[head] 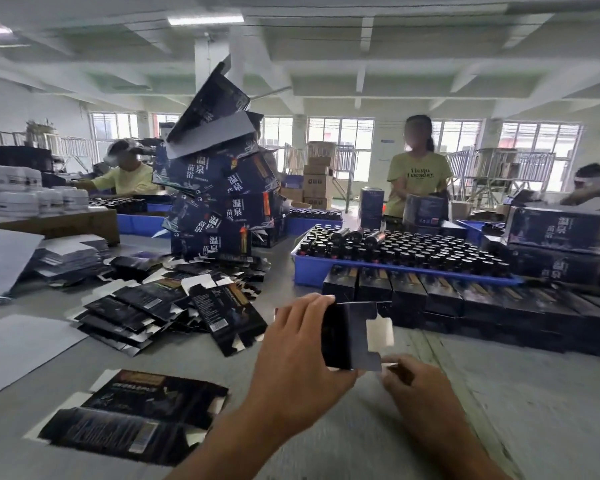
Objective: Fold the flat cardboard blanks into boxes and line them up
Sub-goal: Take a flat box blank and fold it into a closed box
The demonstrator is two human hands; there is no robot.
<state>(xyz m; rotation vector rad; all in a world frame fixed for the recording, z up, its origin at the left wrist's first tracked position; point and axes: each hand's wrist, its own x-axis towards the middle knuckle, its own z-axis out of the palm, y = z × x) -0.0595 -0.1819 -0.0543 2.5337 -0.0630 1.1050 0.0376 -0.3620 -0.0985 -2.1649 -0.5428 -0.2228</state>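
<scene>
Between left-hand fingers, box.

The box blank in my left grip is black outside, and one of its flaps shows a white inner side. The flat blanks scattered on the grey bench are black with gold lettering and a small white barcode patch, and their cut edges are white. The finished boxes in the row are black with a gold stripe. Behind them a bright blue tray carries dark bottles with black caps. The tall stack of cartons is dark navy with white Chinese characters and an orange mark. Two people across the bench wear pale yellow shirts.
</scene>
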